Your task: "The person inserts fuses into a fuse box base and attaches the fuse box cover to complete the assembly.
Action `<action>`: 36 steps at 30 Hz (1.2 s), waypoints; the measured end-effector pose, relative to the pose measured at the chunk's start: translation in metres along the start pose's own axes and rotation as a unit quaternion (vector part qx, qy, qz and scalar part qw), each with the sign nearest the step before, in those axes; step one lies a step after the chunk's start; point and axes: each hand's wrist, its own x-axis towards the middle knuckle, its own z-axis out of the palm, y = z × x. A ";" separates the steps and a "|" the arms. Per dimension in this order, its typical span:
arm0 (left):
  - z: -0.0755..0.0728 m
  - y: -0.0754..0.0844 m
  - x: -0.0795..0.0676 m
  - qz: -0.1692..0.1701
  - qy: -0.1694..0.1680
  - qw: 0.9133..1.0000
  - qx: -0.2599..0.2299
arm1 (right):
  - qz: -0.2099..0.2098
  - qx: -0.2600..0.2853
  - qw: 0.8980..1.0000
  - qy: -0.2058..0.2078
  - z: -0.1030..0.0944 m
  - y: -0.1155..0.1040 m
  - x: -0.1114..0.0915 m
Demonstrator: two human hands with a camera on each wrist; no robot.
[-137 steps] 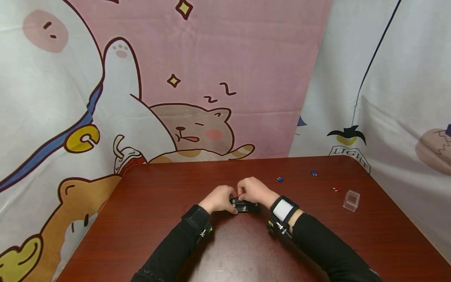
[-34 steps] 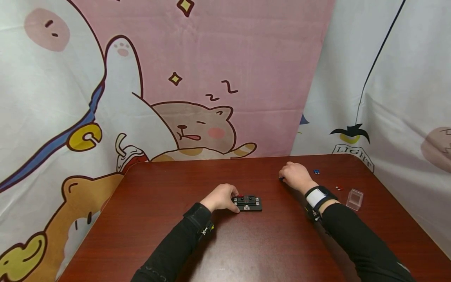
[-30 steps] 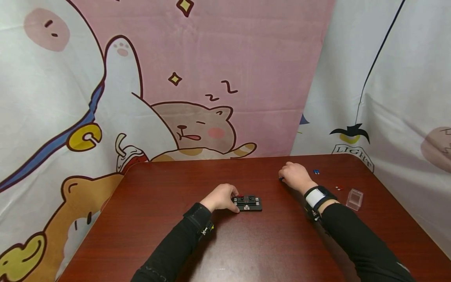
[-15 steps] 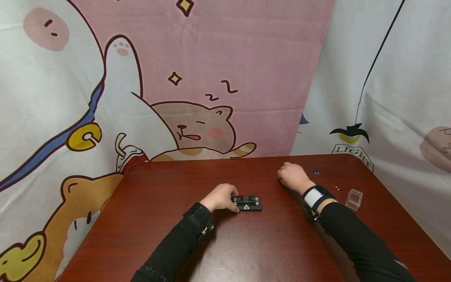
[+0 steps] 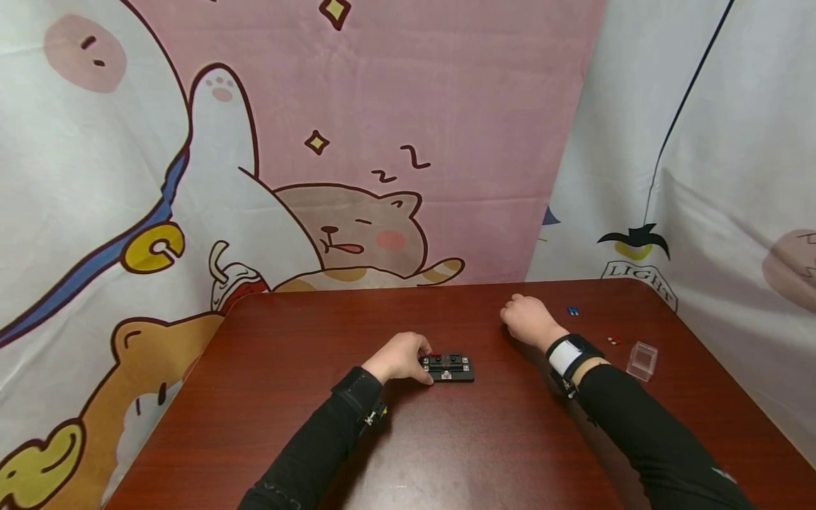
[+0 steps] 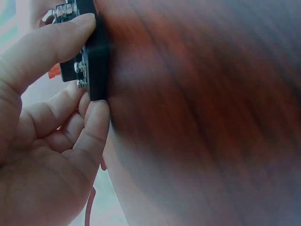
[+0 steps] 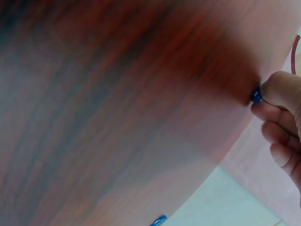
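My left hand [image 5: 400, 356] grips the left end of a black fuse block [image 5: 449, 367] with silver screws, lying on the table. In the left wrist view its thumb [image 6: 70, 33] lies on one long side and the fingertips sit at the end. A red blade fuse [image 6: 54, 71] shows on top of the block. Farther back and to the right, my right hand [image 5: 530, 320] pinches a small blue blade fuse [image 7: 256, 95] between thumb and index finger, close over the tabletop. The hand hides this fuse in the head view.
Another blue fuse [image 5: 573, 311] lies to the right of my right hand, near the table's back edge. A red fuse [image 5: 614, 341] and a clear plastic box [image 5: 642, 360] are farther right. A printed cloth [image 5: 484, 142] hangs behind the table [image 5: 306, 326].
My right hand has gone from the fuse block to the back right, where it has taken hold of a blue fuse and shifted slightly left. The left hand has kept its grip on the block.
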 end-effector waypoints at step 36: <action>-0.001 0.001 0.000 -0.005 0.000 1.000 -0.006 | 0.032 0.200 0.979 -0.015 -0.053 -0.022 0.023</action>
